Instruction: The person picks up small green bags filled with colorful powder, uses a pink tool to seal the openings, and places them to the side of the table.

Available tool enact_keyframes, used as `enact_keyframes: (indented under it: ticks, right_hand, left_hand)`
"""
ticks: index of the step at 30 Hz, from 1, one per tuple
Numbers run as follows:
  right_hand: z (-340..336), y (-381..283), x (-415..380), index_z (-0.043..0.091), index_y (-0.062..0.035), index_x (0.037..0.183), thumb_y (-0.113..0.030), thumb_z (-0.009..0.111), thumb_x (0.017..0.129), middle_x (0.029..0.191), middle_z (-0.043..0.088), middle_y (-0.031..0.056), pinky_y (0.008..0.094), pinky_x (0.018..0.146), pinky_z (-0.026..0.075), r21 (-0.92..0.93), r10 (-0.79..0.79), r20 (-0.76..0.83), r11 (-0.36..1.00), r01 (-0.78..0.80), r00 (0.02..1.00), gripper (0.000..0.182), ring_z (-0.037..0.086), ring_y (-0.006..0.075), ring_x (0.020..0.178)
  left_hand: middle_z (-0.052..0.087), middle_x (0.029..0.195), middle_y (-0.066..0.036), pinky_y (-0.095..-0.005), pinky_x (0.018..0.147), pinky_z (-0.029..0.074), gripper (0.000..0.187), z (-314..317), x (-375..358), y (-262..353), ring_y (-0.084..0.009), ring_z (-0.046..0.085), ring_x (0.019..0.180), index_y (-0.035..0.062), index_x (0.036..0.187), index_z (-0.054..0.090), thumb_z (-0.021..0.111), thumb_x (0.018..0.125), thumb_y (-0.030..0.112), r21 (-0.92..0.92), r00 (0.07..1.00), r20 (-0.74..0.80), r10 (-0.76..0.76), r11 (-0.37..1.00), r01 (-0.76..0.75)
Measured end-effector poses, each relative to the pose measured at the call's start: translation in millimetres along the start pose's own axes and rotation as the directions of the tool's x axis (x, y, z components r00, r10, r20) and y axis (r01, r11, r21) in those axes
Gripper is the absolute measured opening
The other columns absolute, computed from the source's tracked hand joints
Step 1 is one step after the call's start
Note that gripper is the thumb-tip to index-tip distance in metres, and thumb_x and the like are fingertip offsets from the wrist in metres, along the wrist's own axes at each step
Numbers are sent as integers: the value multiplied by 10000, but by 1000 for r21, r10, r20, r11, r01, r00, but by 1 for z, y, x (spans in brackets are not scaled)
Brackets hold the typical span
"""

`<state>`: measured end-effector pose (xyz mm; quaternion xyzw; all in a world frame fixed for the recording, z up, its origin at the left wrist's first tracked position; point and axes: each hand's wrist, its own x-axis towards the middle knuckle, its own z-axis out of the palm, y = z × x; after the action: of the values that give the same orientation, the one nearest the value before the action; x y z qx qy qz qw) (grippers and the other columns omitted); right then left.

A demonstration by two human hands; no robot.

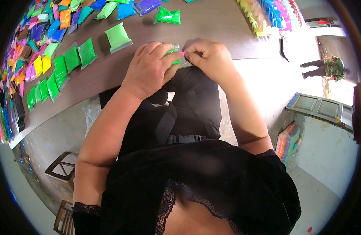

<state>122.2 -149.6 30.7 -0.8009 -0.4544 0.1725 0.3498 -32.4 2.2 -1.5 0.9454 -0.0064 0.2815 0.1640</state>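
- Two hands are held close together over the near edge of one brown bench (110,66)
- One small green packet (175,50) is gripped under the curled fingers of the left hand (151,68), at the bench edge and largely covered by it
- One small pink piece (181,53) is pinched between the thumb and forefinger of the right hand (208,58), its tip set against the green packet; what it is cannot be told
- One pale green packet (118,37) is laid alone to the left of the hands
- One bright green packet (167,16) is laid beyond them
- About eight green packets (87,53) are strung in a line down the left side, some overlapped, so an exact count cannot be given
- Two yellow packets (46,64) are placed side by side behind that line
- Many mixed-colour packets (39,31) are heaped at the far left, too crowded to be counted
- Several rows of coloured packs (268,15) are stacked at the far right corner
- One person (334,66) in a camouflage top is seen in the background at right
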Motion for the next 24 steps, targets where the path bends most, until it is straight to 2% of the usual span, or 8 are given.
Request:
enact_keyframes:
  ticks: [2, 12, 14, 16, 18, 19, 21, 24]
  right_hand:
    - [0, -8, 3, 719, -134, 870, -292, 643, 871, 840, 685, 105, 457, 699, 546, -488, -89, -89, 872, 34, 992, 175, 682, 312, 812]
    - [-5, 4, 26, 727, -105, 899, -285, 665, 880, 796, 694, 82, 411, 654, 537, -512, -117, -201, 859, -3, 973, 191, 683, 271, 711]
    - [-10, 1, 21, 747, -71, 989, -283, 723, 894, 695, 645, 9, 325, 598, 488, 247, 289, -156, 937, -246, 945, 234, 610, 142, 625]
    - [-8, 14, 16, 736, -40, 1041, -281, 724, 916, 754, 646, -6, 259, 626, 455, 371, 317, -95, 891, -262, 944, 272, 572, 87, 694]
    - [-6, 17, 12, 725, -8, 1092, -279, 724, 938, 814, 647, -21, 194, 655, 421, 491, 341, -26, 823, -285, 940, 312, 534, 31, 764]
    - [-6, 14, 10, 721, 5, 1091, -265, 713, 946, 837, 650, -19, 193, 663, 423, 488, 365, -36, 819, -302, 930, 307, 538, 33, 768]
    - [-5, 13, 10, 716, 18, 1089, -252, 701, 955, 861, 653, -18, 193, 671, 424, 488, 393, -54, 813, -319, 918, 302, 542, 35, 772]
    - [2, 15, 8, 734, -13, 1027, -234, 714, 936, 715, 598, -52, 237, 572, 430, 529, 355, -160, 819, -224, 921, 241, 511, 53, 631]
  left_hand:
    - [633, 1139, -20, -397, 957, 460, 219, -1, 0, -1, -247, 589, 1075, 145, 1055, 691, 717, 848, 214, -9, 1000, 8, 5, 1000, -5]
    - [683, 1052, -81, -416, 904, 496, 207, -8, 13, -6, -288, 637, 986, 86, 1046, 682, 710, 873, 197, -179, 1000, -1, 1, 984, -1]
    - [702, 991, -123, -416, 871, 510, 225, -18, 25, -1, -312, 655, 930, 45, 1065, 679, 694, 904, 202, -522, 919, 73, -388, 770, 367]
    - [710, 967, -136, -405, 853, 517, 237, -17, 36, -7, -312, 661, 910, 15, 1062, 679, 684, 921, 206, -591, 875, 145, -463, 668, 452]
    - [702, 1003, -114, -407, 871, 513, 204, -8, 40, -23, -309, 652, 943, 29, 1035, 697, 695, 904, 186, -116, 918, 165, -360, 918, 380]
    - [702, 1003, -114, -407, 871, 513, 204, -4, 38, -27, -309, 652, 943, 29, 1035, 697, 695, 904, 186, -116, 918, 166, -359, 918, 380]
    - [681, 1030, -95, -412, 890, 501, 155, 2, 38, -31, -312, 635, 974, 57, 997, 715, 711, 880, 160, -2, 972, -149, -184, 983, 186]
    - [652, 1076, -81, -426, 907, 488, 179, -2, 30, -27, -313, 610, 1018, 85, 1009, 715, 734, 842, 149, -93, 982, -173, -71, 994, 55]
